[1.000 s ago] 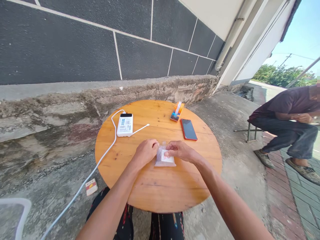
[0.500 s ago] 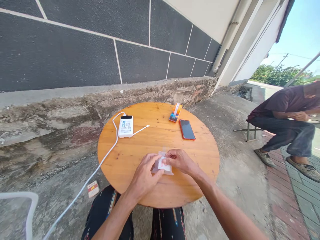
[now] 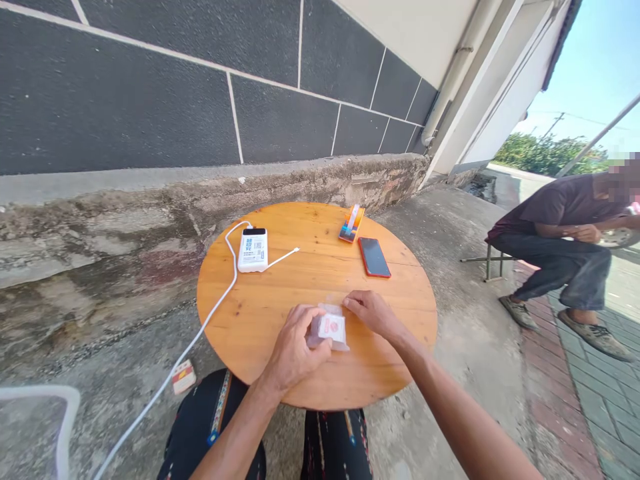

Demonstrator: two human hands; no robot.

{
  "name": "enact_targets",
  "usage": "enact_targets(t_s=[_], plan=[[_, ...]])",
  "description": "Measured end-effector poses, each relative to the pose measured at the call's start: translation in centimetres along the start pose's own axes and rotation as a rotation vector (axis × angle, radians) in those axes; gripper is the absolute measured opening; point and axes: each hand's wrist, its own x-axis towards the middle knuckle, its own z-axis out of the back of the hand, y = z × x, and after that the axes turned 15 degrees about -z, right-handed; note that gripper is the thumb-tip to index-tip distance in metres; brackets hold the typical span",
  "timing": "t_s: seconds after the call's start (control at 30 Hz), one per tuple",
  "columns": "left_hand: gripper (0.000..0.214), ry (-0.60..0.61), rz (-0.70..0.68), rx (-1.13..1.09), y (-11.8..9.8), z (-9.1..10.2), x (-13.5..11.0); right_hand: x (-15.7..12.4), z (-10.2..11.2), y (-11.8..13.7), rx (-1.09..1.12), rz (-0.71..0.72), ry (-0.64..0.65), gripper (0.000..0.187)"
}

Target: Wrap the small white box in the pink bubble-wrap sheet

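On the near part of the round table sits a small clear plastic case [image 3: 314, 339] with a flap at its far end. Inside it lies a white block or stack with red print on top [image 3: 332, 327]; its exact kind is unclear. My left hand [image 3: 300, 343] grips the case from the left, thumb at the near side and fingers at the far side. Just right of the case, my right hand [image 3: 373, 312] rests by the flap with its fingers loosely bent and nothing visible in them.
A white power bank [image 3: 253, 252] with a white cable [image 3: 210, 313] stands at the table's [image 3: 395, 347] left. At the far right are a red-edged phone [image 3: 374, 257] and an orange stand-like object [image 3: 351, 224]. A small box [image 3: 184, 377] lies on the ground; a person [image 3: 560, 233] sits to the right.
My right hand has lifted its fingers off the white block and moved right, uncovering the red print. My left hand keeps its grip on the case.
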Motion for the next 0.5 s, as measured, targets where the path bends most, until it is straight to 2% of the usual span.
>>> enact_targets(t_s=[0.07, 0.17, 0.33, 0.5], plan=[[0.04, 0.005, -0.01, -0.002, 0.0, 0.1, 0.0, 0.6, -0.4, 0.4, -0.021, -0.04, 0.025, 0.022], [0.039, 0.007, -0.015, -0.007, 0.0, 0.2, 0.1, 1.5, -0.8, 0.7, 0.051, -0.11, 0.128, 0.013], [0.037, 0.004, -0.021, -0.013, 0.1, 0.2, 0.0, 2.4, -1.4, 0.4, 0.142, -0.213, 0.209, 0.014], [0.037, -0.01, -0.027, -0.026, 0.4, 0.1, -0.2, 2.1, -1.5, 0.8, 0.174, -0.258, 0.29, 0.012]])
